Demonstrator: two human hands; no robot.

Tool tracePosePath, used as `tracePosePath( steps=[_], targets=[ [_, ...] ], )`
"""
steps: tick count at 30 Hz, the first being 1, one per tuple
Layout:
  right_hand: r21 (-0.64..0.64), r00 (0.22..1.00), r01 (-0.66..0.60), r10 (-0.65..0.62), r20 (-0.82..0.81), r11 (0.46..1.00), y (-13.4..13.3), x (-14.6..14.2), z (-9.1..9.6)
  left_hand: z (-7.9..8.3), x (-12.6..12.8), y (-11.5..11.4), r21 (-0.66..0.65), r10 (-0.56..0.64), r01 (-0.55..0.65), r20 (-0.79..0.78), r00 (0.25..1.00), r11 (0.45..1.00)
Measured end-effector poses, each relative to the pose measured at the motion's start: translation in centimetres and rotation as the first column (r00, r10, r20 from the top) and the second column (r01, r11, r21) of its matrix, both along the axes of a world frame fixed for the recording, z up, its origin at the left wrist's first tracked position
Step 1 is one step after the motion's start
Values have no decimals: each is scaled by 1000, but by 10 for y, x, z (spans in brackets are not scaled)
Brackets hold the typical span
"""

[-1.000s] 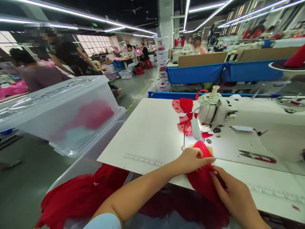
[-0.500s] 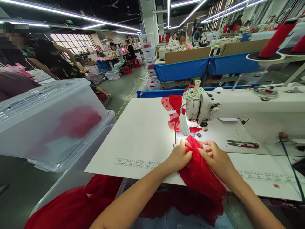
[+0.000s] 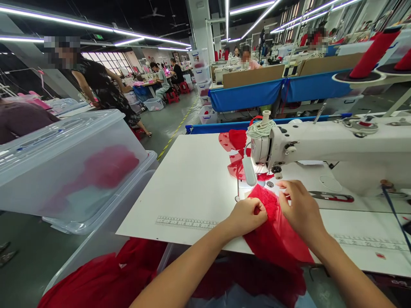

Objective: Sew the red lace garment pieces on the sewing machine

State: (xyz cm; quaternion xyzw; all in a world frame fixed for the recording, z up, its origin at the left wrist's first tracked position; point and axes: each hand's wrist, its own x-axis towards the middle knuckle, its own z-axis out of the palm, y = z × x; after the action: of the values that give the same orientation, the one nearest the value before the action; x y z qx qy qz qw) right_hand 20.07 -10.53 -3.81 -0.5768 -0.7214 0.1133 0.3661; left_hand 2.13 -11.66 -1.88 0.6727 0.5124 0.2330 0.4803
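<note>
A piece of red lace-and-mesh fabric (image 3: 268, 229) lies over the front edge of the sewing machine table (image 3: 189, 179) and hangs down toward the lap. My left hand (image 3: 247, 216) is closed on the left side of this fabric, thumb pressed against curled fingers. Over its right side hovers my right hand (image 3: 302, 209), with bent fingers and the thumb standing apart from them. Just beyond both hands is the head of a white sewing machine (image 3: 261, 147). Thread snips (image 3: 332, 196) with a red part lie on the machine bed, right of my right hand.
More red mesh pieces (image 3: 236, 164) lie left of the needle area. Clear plastic bins (image 3: 73, 171) stand at the left, and red cloth (image 3: 105, 278) spills below the table. Red thread cones (image 3: 374, 53) stand at upper right. A person in dark clothes (image 3: 99, 81) stands at left.
My right hand has come off the fabric's top edge and shifted right, its thumb and fingers parting. My left hand keeps its hold, slightly lower. The person at left is more upright.
</note>
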Motion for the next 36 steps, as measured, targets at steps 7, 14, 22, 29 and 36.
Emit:
tracePosePath(
  steps=[7,14,22,29,36],
  targets=[
    [76,953,-276,263,148,958,1,-14,-24,2,-5,1,-26,4,-4,-3,1000,1000],
    [39,871,-423,394,295,905,16,7,-22,8,-24,29,192,206,-157,-269,941,969],
    [14,795,-503,456,399,864,31,16,-16,13,-25,38,517,239,86,-529,814,852],
    [78,805,-527,468,364,846,31,18,-20,-10,-21,43,521,-50,397,-559,828,756],
    [88,824,-469,399,403,879,31,18,-21,-16,-26,40,546,-45,394,-545,838,739]
  ],
)
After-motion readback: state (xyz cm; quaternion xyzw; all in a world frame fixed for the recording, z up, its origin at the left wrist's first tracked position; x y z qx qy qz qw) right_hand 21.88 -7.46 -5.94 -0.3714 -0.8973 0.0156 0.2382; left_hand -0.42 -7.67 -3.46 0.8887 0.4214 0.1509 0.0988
